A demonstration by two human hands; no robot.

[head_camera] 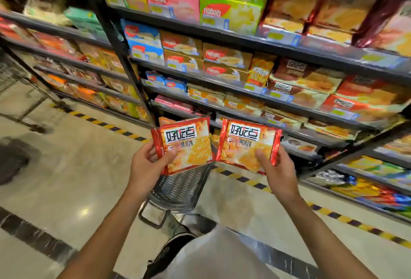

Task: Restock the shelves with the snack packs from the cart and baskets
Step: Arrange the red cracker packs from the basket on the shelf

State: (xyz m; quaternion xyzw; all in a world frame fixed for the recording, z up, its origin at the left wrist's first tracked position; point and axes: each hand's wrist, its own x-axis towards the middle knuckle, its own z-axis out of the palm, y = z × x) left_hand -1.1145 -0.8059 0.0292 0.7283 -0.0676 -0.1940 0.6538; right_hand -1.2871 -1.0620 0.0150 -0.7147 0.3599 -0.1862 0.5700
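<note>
My left hand (148, 163) grips a red and orange biscuit pack (185, 143) by its lower left corner, thumb on the front. My right hand (274, 167) grips a second identical biscuit pack (246, 143) by its lower right side. Both packs are held upright, side by side, above a dark plastic basket (178, 192) on the floor. They hang in front of the lower shelves (278, 127) of the snack rack, where similar packs lie.
Tall black shelving filled with wafer boxes (229, 13) and biscuit packs rises ahead and to the right. A yellow-black striped line (327, 212) runs along the shelf base. A cart's metal frame (24, 91) stands at the left. My shoe (171, 249) is below the basket.
</note>
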